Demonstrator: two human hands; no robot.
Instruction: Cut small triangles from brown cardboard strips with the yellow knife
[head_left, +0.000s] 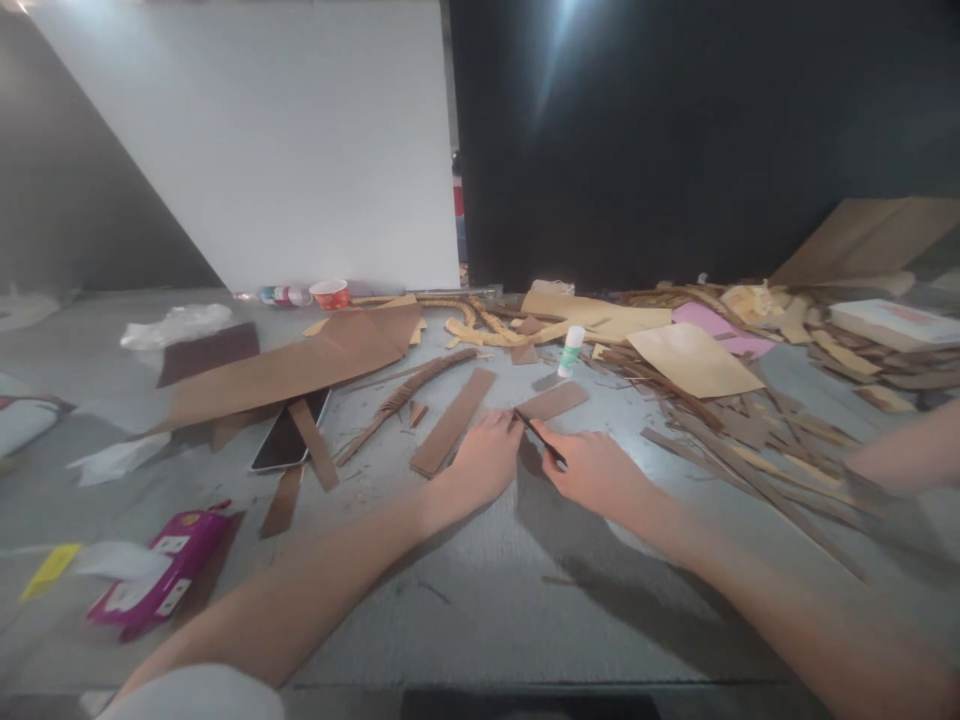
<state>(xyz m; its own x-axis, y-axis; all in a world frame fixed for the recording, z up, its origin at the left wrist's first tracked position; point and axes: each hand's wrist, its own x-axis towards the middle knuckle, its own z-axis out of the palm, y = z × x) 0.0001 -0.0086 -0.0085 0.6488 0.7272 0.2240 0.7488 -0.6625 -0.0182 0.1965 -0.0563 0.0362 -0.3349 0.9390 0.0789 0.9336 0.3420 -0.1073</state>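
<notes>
My left hand (pixel 484 462) rests on the grey table (pixel 465 590), fingers curled, its fingertips against the near end of a short brown cardboard strip (pixel 553 401). My right hand (pixel 594 468) grips a thin dark pen-like tool (pixel 541 437) whose tip points at that same strip. A longer brown cardboard strip (pixel 452 421) lies just left of my left hand. A white glue stick with a green label (pixel 571 351) stands upright a little beyond both hands.
A large brown cardboard sheet (pixel 292 365) partly covers a phone (pixel 289 435) at left. A pink packet (pixel 161 575) lies near left. Piles of cardboard scraps (pixel 757 420) fill the right side. Another person's arm (pixel 907 455) enters at right. An orange cup (pixel 330 293) stands at the back.
</notes>
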